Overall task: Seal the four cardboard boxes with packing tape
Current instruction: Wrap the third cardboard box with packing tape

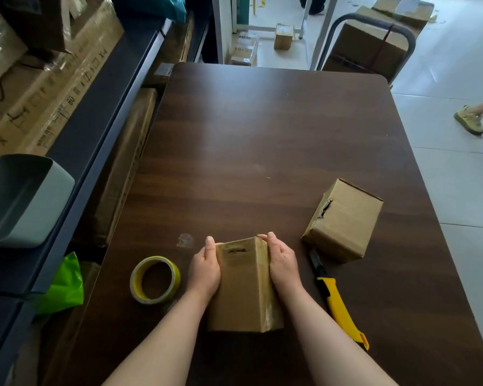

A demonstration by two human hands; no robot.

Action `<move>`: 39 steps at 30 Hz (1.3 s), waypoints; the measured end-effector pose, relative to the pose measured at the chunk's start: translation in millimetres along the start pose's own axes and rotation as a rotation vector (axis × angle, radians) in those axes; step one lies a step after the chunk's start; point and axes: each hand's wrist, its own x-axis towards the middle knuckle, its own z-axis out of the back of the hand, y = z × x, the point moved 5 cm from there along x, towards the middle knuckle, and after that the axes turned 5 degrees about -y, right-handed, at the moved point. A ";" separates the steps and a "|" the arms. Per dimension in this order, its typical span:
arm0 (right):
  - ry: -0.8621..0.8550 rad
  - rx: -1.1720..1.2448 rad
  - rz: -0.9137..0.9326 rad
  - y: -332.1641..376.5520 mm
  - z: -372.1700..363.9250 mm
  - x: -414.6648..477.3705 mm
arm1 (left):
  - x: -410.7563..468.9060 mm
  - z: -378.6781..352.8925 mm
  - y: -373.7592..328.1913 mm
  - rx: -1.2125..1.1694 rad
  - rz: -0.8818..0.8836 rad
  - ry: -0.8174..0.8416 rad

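A small cardboard box lies on the dark wooden table close to me, with clear tape glinting along its right side. My left hand presses flat against its left side and my right hand against its right side, fingers straight. A roll of yellow packing tape lies flat just left of my left hand. A second cardboard box with a torn slot in its side sits to the right, untouched. A yellow utility knife lies between the two boxes.
Shelving with large cartons runs along the left, with a grey bin and a green bag. A trolley with a big box stands beyond the table's far end. A person's shoe is on the floor at right.
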 end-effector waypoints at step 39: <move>-0.155 -0.943 0.588 43.4 -11.9 -44.6 | -64.7 -0.9 1.7 0.026 -0.029 0.051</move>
